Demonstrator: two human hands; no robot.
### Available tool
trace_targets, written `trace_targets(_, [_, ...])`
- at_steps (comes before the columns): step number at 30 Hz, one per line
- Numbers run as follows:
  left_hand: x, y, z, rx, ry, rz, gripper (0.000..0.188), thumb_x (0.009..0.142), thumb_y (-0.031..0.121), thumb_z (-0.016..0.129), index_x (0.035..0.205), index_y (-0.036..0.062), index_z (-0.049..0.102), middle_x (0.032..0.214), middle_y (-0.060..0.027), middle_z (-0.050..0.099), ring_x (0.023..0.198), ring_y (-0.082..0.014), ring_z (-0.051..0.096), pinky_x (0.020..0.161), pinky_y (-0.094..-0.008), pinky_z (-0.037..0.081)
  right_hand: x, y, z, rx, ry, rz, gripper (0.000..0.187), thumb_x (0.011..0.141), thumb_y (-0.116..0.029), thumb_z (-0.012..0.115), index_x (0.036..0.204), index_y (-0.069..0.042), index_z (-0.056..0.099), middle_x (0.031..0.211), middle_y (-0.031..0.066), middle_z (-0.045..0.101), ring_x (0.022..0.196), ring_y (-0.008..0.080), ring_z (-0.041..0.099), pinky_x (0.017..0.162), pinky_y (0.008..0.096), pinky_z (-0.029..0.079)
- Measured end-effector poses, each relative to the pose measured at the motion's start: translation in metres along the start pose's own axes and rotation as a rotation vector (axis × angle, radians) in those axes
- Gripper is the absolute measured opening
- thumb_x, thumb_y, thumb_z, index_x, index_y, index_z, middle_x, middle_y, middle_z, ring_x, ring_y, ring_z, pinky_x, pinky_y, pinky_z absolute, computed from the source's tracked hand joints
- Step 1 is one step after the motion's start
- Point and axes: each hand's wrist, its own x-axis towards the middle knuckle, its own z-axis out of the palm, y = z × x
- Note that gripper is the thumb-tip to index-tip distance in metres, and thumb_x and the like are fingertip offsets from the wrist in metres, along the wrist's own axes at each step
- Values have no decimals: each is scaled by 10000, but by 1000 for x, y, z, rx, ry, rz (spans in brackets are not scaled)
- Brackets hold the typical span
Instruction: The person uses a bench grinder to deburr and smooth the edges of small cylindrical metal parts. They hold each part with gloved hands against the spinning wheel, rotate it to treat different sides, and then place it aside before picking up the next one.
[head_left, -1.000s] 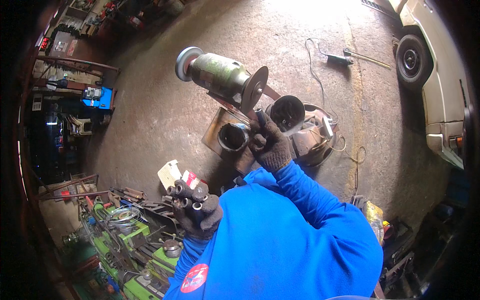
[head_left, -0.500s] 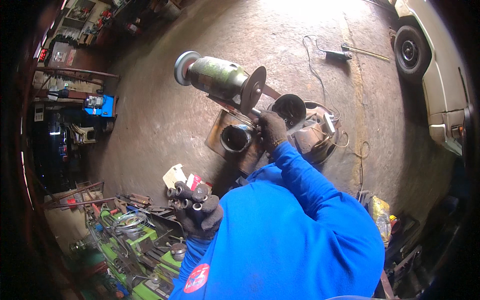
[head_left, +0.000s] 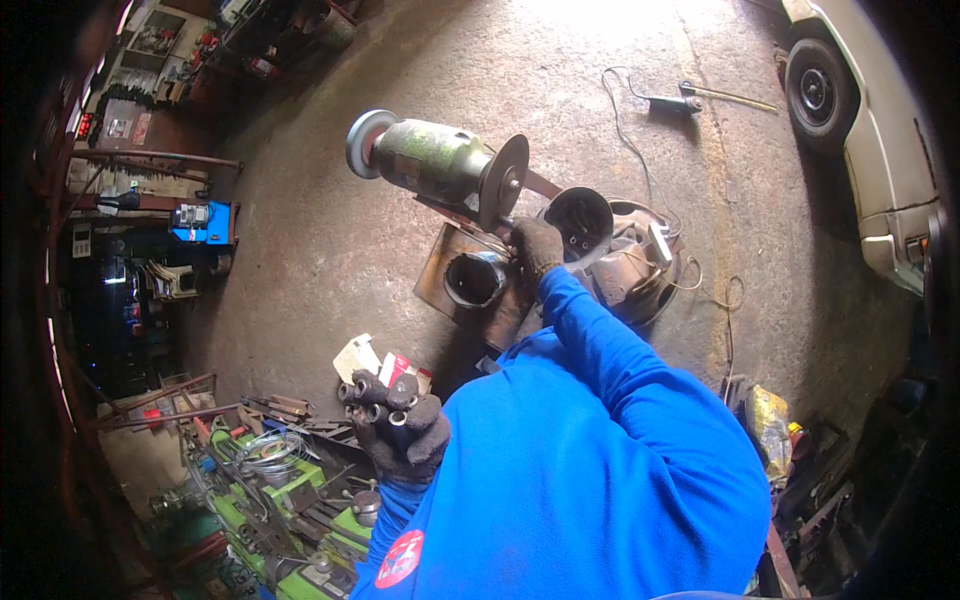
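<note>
- My left hand [head_left: 405,435], gloved, sits in the lower middle of the frame, curled shut around a bundle of short dark cylindrical pieces [head_left: 378,395]; their ends stick up out of the fist.
- My right hand [head_left: 535,247], also gloved, is stretched out to the centre of the frame, right at the bench grinder [head_left: 440,165]. It is closed on something small held just beside the grinding wheel [head_left: 503,180]; I cannot tell what it is, the glove hides it.
- The grinder stands on a pedestal whose rusty base plate [head_left: 440,270] rests on the concrete floor [head_left: 300,240], with a round pipe socket [head_left: 475,280] in it. A dark cup-shaped part [head_left: 580,220] sits just right of my right hand.
- To do this well, I judge the piece should meet the wheel lightly and squarely, with my fingers kept behind the contact point and my sleeve clear of the spinning disc.
- I would keep the left fist tight and low, well apart from the wheel, so none of the spare pieces slip out.
- A green lathe [head_left: 290,500] lies lower left; a loose cable [head_left: 640,150] trails on the floor upper right, and a white car [head_left: 870,130] stands at the right edge.
</note>
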Motion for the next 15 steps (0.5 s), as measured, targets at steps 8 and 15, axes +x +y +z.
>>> trace_targets(8, [-1, -3, 1, 40, -4, 23, 435, 1061, 519, 716, 1478, 397, 686, 1271, -10, 685, 1001, -175, 620, 537, -229, 517, 5, 4, 12, 112, -22, 79, 271, 933, -212, 777, 1195, -154, 808, 1018, 171, 811, 987, 354, 796, 835, 492, 612])
trace_targets(15, [0, -5, -1, 22, -15, 38, 420, 1076, 495, 703, 1485, 401, 683, 1278, -29, 670, 1032, -203, 632, 552, -230, 530, 2, -9, 13, 1044, 6, 518, 261, 992, -233, 784, 1178, -54, 821, 931, 82, 816, 785, 172, 743, 690, 332, 574])
